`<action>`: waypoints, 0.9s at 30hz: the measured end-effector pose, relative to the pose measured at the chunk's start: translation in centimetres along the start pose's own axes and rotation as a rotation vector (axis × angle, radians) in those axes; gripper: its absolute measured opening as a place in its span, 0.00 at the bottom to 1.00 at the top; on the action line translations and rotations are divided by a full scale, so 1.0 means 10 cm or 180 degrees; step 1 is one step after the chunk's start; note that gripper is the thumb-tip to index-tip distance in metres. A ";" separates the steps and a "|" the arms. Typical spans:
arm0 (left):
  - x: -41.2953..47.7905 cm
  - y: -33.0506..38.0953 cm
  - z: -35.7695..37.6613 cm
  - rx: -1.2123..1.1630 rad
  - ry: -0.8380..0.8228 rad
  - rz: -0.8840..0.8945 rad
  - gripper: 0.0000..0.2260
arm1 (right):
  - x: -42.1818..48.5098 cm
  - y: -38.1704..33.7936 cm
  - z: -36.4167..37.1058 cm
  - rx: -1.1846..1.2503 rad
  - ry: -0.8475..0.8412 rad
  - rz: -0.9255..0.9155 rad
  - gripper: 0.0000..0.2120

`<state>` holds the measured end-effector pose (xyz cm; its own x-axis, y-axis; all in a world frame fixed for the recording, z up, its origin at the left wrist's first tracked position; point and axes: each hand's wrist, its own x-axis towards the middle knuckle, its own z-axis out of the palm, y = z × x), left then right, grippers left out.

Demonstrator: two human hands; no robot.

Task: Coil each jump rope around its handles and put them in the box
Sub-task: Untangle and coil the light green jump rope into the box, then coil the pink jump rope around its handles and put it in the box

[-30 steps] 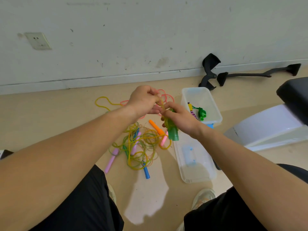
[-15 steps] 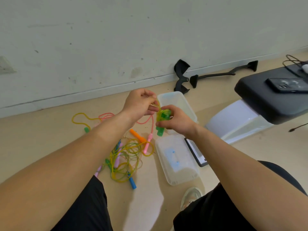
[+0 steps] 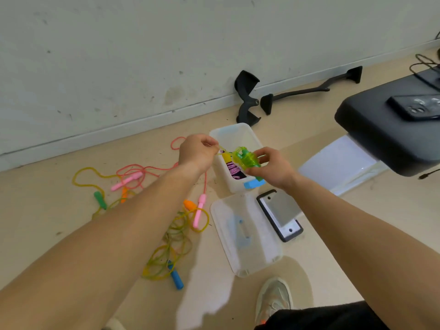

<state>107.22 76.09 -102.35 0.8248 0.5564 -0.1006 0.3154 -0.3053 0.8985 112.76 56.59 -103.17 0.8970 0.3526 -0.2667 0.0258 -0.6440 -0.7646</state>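
Observation:
My right hand (image 3: 271, 169) grips a green jump rope bundle (image 3: 245, 158), its yellow-green cord wound around the handles, held just above the clear plastic box (image 3: 234, 134). My left hand (image 3: 198, 151) pinches the free end of that cord, pulled taut to the left of the bundle. Inside the box lies a coiled purple rope (image 3: 233, 169) with a yellow handle. Loose on the floor to the left are a pink rope (image 3: 200, 208), a yellow-green tangle (image 3: 171, 248) with a blue handle (image 3: 176, 278), an orange handle (image 3: 189, 204) and a green handle (image 3: 100, 199).
The box lid (image 3: 245, 234) lies on the floor in front of the box, with a black-framed plate (image 3: 279, 214) beside it. A black seat (image 3: 390, 129) carrying a phone stands at the right. Black parts (image 3: 247, 98) lie by the wall. My shoe (image 3: 273, 298) is below.
Both hands have carried the green bundle right, over the box. The bundle is more tightly wound, and the camera has swung right.

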 end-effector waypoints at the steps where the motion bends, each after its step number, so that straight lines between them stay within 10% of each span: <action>1: 0.09 -0.08 0.10 0.0094 -0.0046 -0.0008 0.05 | 0.13 0.06 0.00 -0.0255 0.0045 -0.0049 0.24; 17: 1.79 -1.10 1.47 0.2084 -0.0375 0.0812 0.11 | 2.04 0.96 0.73 -0.2314 -0.0033 0.0537 0.14; 27: 1.36 -1.28 1.05 0.1631 -0.0444 0.0704 0.09 | 1.74 0.86 0.75 -0.2524 -0.0122 0.0423 0.08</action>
<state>119.34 79.48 -119.65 0.9402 0.3400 -0.0205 0.2868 -0.7576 0.5863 125.28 62.24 -118.76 0.8992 0.2529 -0.3572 0.2385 -0.9674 -0.0847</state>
